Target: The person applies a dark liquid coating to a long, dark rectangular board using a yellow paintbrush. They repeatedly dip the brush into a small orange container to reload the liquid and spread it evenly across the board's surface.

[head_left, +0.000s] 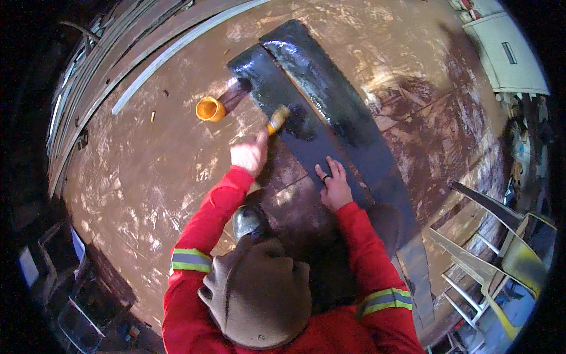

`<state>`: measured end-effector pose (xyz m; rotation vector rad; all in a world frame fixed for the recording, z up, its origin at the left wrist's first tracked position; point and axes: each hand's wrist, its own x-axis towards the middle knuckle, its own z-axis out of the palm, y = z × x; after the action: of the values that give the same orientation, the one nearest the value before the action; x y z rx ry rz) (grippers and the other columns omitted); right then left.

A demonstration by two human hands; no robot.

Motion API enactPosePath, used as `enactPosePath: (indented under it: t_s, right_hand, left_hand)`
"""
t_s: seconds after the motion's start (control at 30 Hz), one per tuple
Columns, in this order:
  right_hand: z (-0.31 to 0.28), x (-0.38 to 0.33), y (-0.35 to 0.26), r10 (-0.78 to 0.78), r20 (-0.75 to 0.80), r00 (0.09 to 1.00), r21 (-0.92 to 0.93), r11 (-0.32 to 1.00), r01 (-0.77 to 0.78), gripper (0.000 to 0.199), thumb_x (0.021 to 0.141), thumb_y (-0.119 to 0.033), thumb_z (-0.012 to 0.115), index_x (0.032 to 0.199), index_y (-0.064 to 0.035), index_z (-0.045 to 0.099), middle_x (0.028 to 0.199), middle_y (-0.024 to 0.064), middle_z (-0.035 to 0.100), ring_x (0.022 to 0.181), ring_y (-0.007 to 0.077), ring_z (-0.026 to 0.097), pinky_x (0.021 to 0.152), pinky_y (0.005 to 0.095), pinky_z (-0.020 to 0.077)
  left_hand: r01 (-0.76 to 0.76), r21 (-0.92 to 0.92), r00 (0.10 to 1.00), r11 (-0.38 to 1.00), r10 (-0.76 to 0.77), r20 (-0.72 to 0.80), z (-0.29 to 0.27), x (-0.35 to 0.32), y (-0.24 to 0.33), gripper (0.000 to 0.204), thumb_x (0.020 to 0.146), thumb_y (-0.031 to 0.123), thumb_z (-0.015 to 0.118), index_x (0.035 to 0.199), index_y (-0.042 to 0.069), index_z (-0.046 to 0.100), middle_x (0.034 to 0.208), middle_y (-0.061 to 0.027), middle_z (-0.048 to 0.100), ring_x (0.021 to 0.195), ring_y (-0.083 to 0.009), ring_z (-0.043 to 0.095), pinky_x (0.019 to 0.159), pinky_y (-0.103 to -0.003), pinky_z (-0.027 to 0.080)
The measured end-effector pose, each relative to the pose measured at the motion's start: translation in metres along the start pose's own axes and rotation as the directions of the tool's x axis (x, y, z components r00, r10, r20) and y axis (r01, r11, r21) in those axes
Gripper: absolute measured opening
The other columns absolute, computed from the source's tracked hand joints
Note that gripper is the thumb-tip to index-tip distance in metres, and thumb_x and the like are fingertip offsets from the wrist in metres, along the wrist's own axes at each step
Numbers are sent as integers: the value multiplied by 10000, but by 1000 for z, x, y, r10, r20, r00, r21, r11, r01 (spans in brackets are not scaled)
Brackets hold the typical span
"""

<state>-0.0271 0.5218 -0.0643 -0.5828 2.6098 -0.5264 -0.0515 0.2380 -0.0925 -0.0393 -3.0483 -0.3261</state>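
Observation:
My left hand (250, 154) is closed round the handle of a paintbrush (279, 119). The brush's pale bristles meet the near dark board (302, 144), beside a wet-looking black patch. On that same board, farther down, my right hand (336, 186) lies flat with its fingers apart and a dark ring on one finger. A second dark board (371, 138) lies alongside to the right, separated by a narrow gap. The far ends of both boards shine with a wet dark coating. Left of them stands a small open orange cup (217, 114); its contents are not clear.
Long boards and strips (97, 106) are stacked along the left, with a pale strip (177, 49) in front. A small orange stick (153, 116) lies on the stained brown floor. A whitish cabinet (504, 56) stands far right; nearer are chair-like frames (492, 268). My boot (249, 222) is near the boards.

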Motion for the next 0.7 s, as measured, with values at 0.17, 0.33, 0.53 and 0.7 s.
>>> enactPosePath:
  t_s: [0.17,0.33,0.53,0.7]
  right_hand:
    - [4,3,0,-11,-7,1000,16,1000,11,692,659,-65,627,1340,-144,534,1506,178,290,1356,399,283,1104,445,329]
    - [-1,3,-4,4,40,999,2,1000,-4,692,662,-63,621,1343,-140,530,1500,176,304,1358,398,284,1100,450,332]
    - [1,0,3,19,26,999,10,1000,-19,683,669,-46,607,1341,-140,531,1506,166,289,1362,396,282,1095,446,344]
    - [3,3,-2,4,17,1000,-13,1000,-4,680,665,-38,602,1333,-147,541,1502,160,291,1361,385,286,1073,436,379]
  left_hand:
    - [173,-71,955,982,-185,-230,-11,55,-35,209,878,208,575,1084,183,552,620,-124,616,499,-340,603,447,-472,469]
    - [10,-55,996,998,-15,-93,14,0,-37,324,889,239,545,1212,213,547,647,-118,619,523,-328,621,463,-464,483]
    - [59,32,992,998,-54,-117,20,44,-20,263,909,259,546,1169,220,555,542,-80,581,465,-288,600,417,-439,463]
    - [270,91,962,959,-263,-80,18,115,-27,190,874,171,531,1064,168,527,707,-107,650,605,-295,666,502,-427,514]
